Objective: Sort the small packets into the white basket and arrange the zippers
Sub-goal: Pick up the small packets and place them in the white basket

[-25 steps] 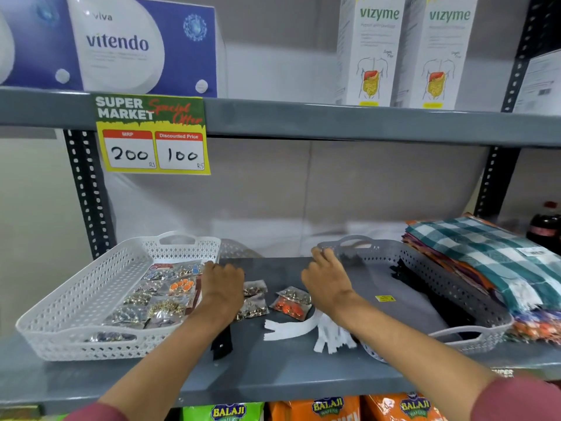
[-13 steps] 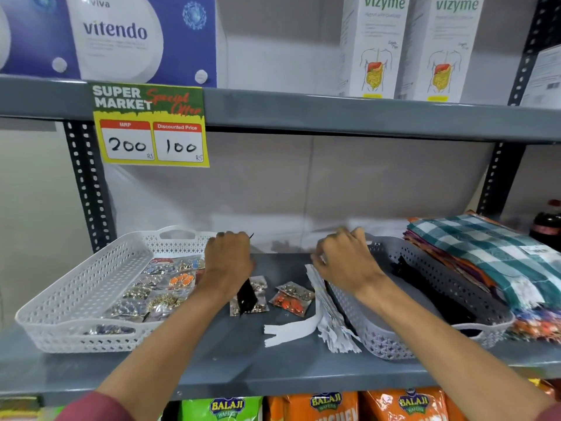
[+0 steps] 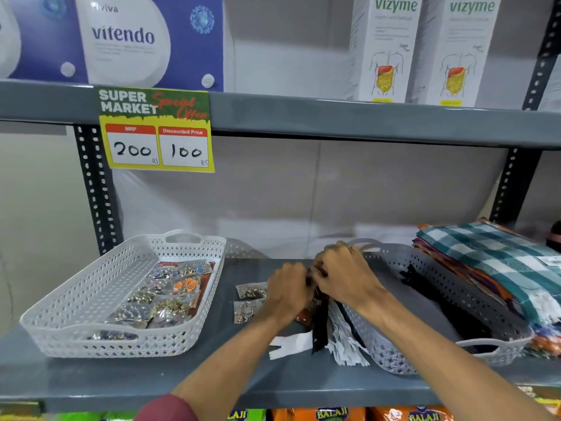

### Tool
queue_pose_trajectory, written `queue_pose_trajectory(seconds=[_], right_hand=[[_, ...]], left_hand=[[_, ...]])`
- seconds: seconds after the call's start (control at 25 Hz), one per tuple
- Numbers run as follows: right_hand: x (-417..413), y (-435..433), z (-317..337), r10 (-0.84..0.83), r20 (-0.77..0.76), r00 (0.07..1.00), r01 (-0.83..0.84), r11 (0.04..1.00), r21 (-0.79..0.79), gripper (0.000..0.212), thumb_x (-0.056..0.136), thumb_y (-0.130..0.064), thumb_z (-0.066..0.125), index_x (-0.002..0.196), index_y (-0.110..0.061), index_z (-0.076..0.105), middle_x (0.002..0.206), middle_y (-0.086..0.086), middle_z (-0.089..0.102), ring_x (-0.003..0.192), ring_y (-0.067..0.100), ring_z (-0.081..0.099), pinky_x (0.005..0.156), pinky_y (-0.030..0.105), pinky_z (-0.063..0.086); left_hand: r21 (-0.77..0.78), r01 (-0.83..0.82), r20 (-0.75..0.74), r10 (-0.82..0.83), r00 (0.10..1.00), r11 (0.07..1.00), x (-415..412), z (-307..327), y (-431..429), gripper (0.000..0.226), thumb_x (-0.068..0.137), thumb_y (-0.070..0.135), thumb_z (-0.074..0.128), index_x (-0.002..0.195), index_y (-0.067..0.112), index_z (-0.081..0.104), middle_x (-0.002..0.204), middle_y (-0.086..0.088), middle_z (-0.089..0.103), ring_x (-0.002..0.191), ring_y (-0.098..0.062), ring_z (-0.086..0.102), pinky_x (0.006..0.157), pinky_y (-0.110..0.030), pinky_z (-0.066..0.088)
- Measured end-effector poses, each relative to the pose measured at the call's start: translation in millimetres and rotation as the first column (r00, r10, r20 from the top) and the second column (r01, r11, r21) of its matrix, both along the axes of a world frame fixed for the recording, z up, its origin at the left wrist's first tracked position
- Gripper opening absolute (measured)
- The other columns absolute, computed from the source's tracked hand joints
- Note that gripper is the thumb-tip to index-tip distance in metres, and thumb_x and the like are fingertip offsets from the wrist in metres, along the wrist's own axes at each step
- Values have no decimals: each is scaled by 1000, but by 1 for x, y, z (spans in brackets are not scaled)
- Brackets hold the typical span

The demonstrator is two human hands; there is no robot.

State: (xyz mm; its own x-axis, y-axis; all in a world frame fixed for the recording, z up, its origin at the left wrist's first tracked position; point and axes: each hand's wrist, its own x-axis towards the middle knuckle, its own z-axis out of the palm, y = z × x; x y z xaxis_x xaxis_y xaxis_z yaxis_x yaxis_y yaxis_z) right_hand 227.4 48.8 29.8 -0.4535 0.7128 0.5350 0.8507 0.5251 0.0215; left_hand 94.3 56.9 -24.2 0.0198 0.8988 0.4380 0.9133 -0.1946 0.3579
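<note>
The white basket stands on the left of the grey shelf and holds several small packets of beads. Two more small packets lie on the shelf beside it, and an orange-red one peeks out under my hands. My left hand and my right hand meet at mid-shelf, both closed on the tops of a bunch of zippers: a black zipper and several white zippers hang down from them. One white zipper lies flat on the shelf.
A grey basket sits to the right of my hands with black zippers inside. Folded checked cloths are stacked at the far right. A price tag hangs from the upper shelf. Snack bags fill the shelf below.
My left hand has carried the black zipper to the right and joined my right hand. The white zippers are now gathered with it in one bunch between both hands.
</note>
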Motion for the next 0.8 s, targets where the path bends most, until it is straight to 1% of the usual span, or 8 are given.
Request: queue_pose_trajectory(seconds=[0.08,0.16,0.24,0.36,0.44,0.52,0.64,0.8], right_hand=[[-14,16,-2,81,-70,994,-90,988,-127,20,86,-14,56,89,-15,75,86,5,76,83,20,67,75,27,51],[-34,40,-4,152,-92,984,-171,947,-272,29,86,-8,59,112,-13,71,107,9,75,91,21,71,82,31,58],[-51,59,-7,200,13,980,-176,888,-424,47,87,-23,70,130,-11,58,122,9,66,108,25,66,94,39,55],[-58,77,-18,190,301,935,56,756,-652,77,72,-52,78,134,-16,50,130,6,60,120,28,57,103,45,45],[-59,81,-27,228,334,915,92,688,-720,67,72,-51,79,125,-15,57,116,0,64,112,25,58,100,39,43],[-61,83,-31,271,229,935,-1,648,-762,51,76,-40,80,117,-15,63,97,-9,59,99,19,55,89,30,41],[-65,83,-32,319,222,921,-31,631,-775,30,79,-36,78,104,-22,68,82,-15,55,90,16,54,82,30,43],[-69,79,-33,407,272,872,-35,606,-795,23,82,-35,75,100,-22,69,91,-7,62,87,15,56,87,34,47]], left_hand=[[25,-39,4,39,999,999,-27,17,11,24,81,29,55,87,16,74,86,-10,75,83,-32,69,69,-40,57],[-35,-52,-77,49,996,998,-55,32,23,21,84,27,63,100,20,74,100,-8,75,96,-27,68,85,-41,55],[-253,-57,-228,-2,974,966,-77,37,38,36,82,25,73,118,21,66,118,-6,70,109,-25,64,99,-41,50],[-637,15,-339,-297,893,771,-100,31,54,67,74,36,81,134,29,52,144,-2,51,128,-27,51,108,-47,42],[-683,34,-385,-398,833,730,-110,25,54,64,71,43,82,128,34,54,141,-1,53,128,-28,50,107,-48,42],[-632,110,-367,-421,829,767,-115,23,50,51,72,40,82,117,29,62,128,-3,62,118,-26,56,101,-40,45],[-655,124,-376,-465,802,745,-115,26,44,38,80,34,77,113,18,65,117,-11,65,104,-25,57,85,-32,43],[-698,47,-442,-482,757,714,-115,25,40,32,86,29,70,114,15,63,115,-14,58,108,-30,55,90,-39,47]])
